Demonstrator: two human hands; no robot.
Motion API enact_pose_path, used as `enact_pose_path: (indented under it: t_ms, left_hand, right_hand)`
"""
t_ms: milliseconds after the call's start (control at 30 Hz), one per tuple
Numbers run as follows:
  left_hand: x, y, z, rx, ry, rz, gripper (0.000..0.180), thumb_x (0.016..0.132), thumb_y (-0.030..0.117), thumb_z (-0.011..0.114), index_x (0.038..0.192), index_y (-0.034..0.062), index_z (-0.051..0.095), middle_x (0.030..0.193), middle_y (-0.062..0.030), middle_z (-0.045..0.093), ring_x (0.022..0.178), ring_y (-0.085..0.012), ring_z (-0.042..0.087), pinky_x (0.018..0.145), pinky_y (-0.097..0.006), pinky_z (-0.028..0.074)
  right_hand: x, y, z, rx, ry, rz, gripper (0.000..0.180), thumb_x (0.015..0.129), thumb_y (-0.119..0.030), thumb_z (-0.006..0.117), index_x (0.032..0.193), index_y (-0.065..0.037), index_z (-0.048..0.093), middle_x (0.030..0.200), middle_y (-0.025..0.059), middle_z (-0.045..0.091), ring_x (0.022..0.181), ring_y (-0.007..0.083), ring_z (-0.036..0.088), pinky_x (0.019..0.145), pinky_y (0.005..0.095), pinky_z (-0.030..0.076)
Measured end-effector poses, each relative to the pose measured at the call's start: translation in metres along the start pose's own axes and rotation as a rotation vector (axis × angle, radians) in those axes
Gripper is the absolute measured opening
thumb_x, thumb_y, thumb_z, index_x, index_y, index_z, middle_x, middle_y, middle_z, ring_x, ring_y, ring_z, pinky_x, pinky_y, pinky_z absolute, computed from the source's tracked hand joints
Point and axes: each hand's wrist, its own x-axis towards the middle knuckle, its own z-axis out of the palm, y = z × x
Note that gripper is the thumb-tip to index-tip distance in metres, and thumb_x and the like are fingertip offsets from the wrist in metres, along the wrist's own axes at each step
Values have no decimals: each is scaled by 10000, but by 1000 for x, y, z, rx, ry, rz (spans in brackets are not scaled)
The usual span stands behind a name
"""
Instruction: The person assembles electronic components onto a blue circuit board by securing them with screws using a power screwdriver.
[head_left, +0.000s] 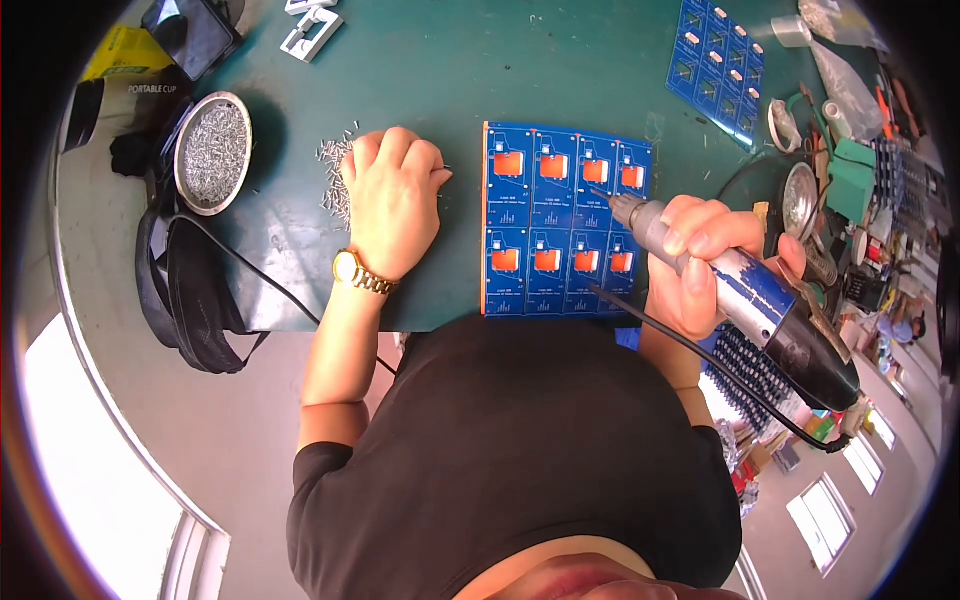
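Note:
My left hand (393, 195), wearing a gold watch (348, 267), rests with curled fingers at the right side of a loose pile of small silver screws (335, 190). Its fingertips are turned under, so what they pinch is hidden. In my right hand (700, 255) is an electric screwdriver (750, 290), silver and blue with a black rear end and a cord. Its tip points left over the right part of a blue circuit board panel (535, 215). The panel lies flat between my hands, with two rows of orange rectangles across its sections.
A round metal bowl (213, 150) full of small screws stands at the left, beside a black bag (185, 290). Another blue board panel (715, 70) lies at the far right. White plastic parts (310, 35) sit at the back. Tools and a green box (852, 175) crowd the right side.

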Motion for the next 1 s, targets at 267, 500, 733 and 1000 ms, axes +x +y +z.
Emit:
enact_pose_path:
  t_ms: [267,500,733,1000]
  left_hand:
    - [2,1,3,-35,-10,3,150,719,84,706,813,107,591,898,-48,548,949,-292,506,850,-424,358]
    - [4,3,3,-15,-19,-5,142,726,97,709,806,112,592,904,-43,556,942,-289,508,861,-427,352]
    - [4,-3,4,-156,-2,-24,173,711,136,739,836,117,621,939,-22,586,903,-260,513,847,-403,364]
    - [4,0,5,-102,-1,-31,211,696,106,735,883,111,639,976,-12,584,918,-255,512,850,-403,369]
  right_hand:
    - [-3,-1,-6,60,-48,81,643,827,42,614,1327,-222,307,904,100,557,765,225,569,748,447,488]
    - [-1,10,-9,75,-114,14,691,809,78,605,1355,-203,289,913,108,561,742,227,572,713,427,496]
    - [-3,15,-16,92,-168,-51,723,784,91,590,1369,-186,267,928,126,554,730,238,583,661,403,496]
    - [0,5,-20,108,-206,-75,753,773,77,599,1383,-187,245,942,147,557,716,256,596,642,411,496]
